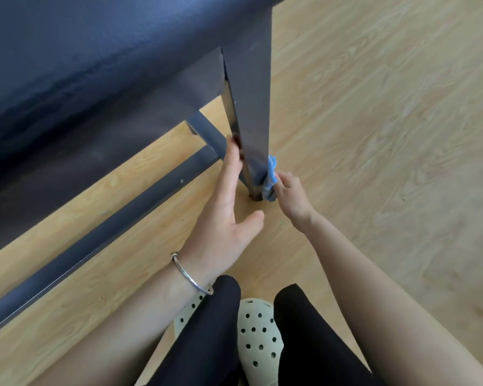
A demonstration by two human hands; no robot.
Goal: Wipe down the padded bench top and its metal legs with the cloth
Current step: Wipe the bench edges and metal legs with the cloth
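The metal leg [253, 121] runs down from the table's dark blue padded top [81, 51], which fills the area up and to the left of it, and meets the wooden floor [388, 135] at its foot. The blue cloth [271, 176] is bunched against the right side of the leg, low down and just above the foot. The right hand [292, 197] grips the cloth with curled fingers and presses it onto the metal. The left hand [229, 210] lies on the other side of the leg, its fingers straight and together with the tips touching the leg's left edge and the thumb spread away. A silver bangle [188, 277] sits on that wrist. A grey crossbar [95, 240] runs off to the lower left of the leg, close to the floor. Below the leg, black trouser legs [215, 330] and pale perforated clogs [258, 330] show.
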